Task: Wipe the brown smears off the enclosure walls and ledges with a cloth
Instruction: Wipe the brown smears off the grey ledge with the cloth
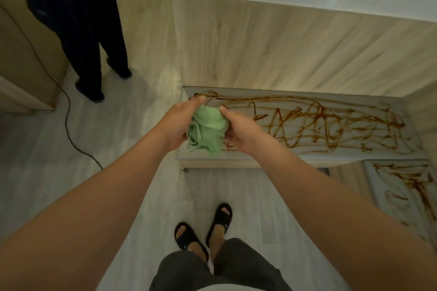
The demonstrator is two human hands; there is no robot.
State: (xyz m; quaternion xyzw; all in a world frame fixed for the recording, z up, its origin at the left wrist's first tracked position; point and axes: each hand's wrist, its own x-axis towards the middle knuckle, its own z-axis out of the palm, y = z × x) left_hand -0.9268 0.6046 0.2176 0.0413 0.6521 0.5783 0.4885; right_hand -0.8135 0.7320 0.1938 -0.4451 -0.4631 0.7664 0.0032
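Grey ledge (272, 155) streaked with brown smears (314, 120).

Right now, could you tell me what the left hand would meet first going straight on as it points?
Probably the left end of the grey ledge with brown smears, though the left hand may pass above it.

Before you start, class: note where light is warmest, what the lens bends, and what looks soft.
Head view: warmest glow on the wood wall above the smeared ledge; head view: the lens bows the wall's top edge; head view: the green cloth looks slightly soft.
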